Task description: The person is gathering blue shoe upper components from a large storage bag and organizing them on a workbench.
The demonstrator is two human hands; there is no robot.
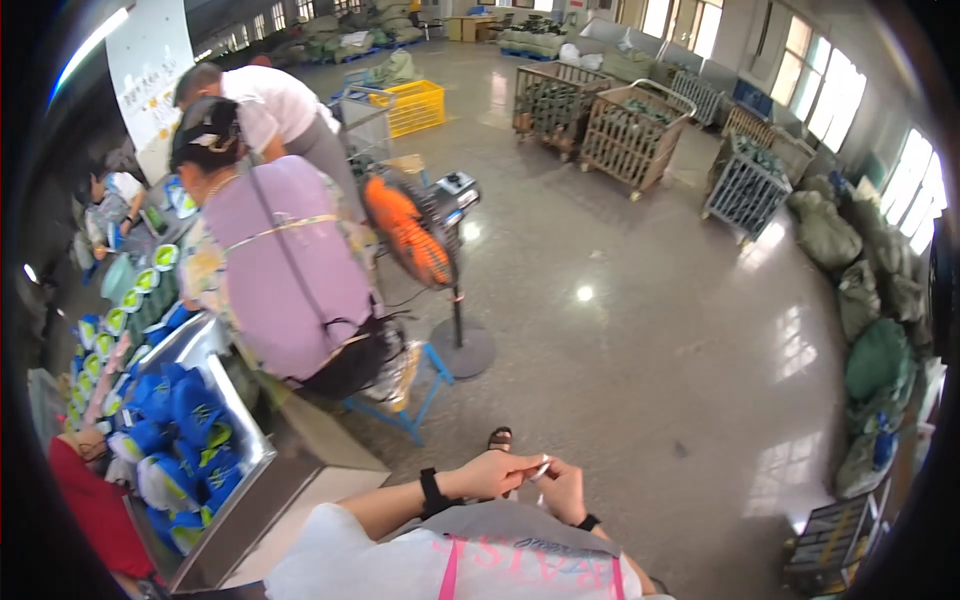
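In front of my body, close together, are my left hand and my right hand. A small white strip, perhaps tape or cloth, sits between the fingertips of both hands; its exact kind is too small to make out. Both hands are closed in a pinch around it. Dark bands circle my wrists. Below the hands lies the front of my grey and white clothing. To the left, apart from my hands, a metal tray holds several blue and white shoe uppers.
A co-worker in a purple vest sits on a blue-legged stool. Beside them stands an orange-bladed fan. Another person bends behind. Wheeled cages stand farther back. Sacks line the right wall.
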